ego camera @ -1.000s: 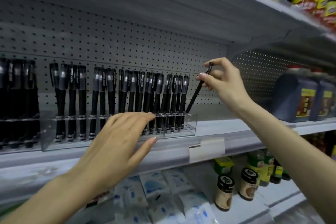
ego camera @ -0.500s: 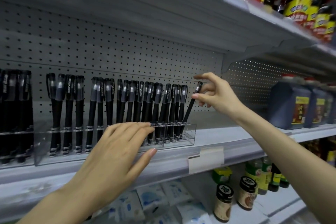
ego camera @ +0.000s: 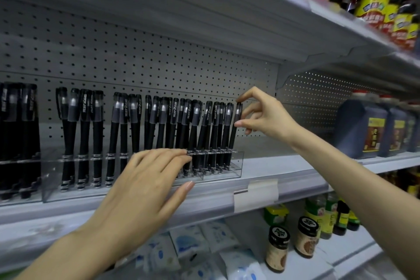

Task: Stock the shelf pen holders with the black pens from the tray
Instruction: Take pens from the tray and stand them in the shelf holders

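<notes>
Black pen [ego camera: 234, 134]: standing, last in row toward right end of clear pen holder [ego camera: 236, 162]. Right hand [ego camera: 266, 116]: thumb and forefinger pinch its cap. Left hand [ego camera: 145, 184]: fingers straight, resting against holder's front.

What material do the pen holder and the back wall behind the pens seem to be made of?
Pen holder: likely clear acrylic, glossy; the pens show through its walls. Back wall: probably grey painted metal, matte, pierced by regular rows of small holes.
</notes>
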The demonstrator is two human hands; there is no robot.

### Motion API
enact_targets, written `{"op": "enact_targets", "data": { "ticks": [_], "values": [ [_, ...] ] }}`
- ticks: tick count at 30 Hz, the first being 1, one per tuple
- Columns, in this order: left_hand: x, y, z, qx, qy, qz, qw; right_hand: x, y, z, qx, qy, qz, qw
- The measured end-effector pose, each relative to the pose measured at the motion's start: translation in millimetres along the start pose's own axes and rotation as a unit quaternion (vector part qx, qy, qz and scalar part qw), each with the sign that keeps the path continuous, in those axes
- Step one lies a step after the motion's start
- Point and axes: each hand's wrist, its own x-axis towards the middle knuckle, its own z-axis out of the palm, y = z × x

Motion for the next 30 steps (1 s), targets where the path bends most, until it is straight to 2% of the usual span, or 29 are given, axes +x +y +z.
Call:
{"op": "enact_targets", "data": {
  "ticks": [9,15,20,25,30],
  "values": [
    [0,0,-2,-0.009,-0.012,0.003,1.000,-12,-4,-2,-0.060,-0.033,-0.016,0.998],
    [-5,2,-19,-0.019,0.014,0.021,1.000,-33,-50,-2,-0.095,-0.037,-0.060,0.993],
    [-34,-4,-45,-0.051,-0.003,0.003,0.999,-64,-101,36,-0.124,-0.147,-0.101,0.976],
    [-111,-14,-66,-0.123,-0.036,-0.072,0.989,-104,-126,99,-0.127,-0.268,-0.116,0.948],
    [-222,-15,-89,-0.127,-0.091,-0.171,0.973,-179,-125,172,-0.036,-0.386,-0.106,0.916]
  ]
}}
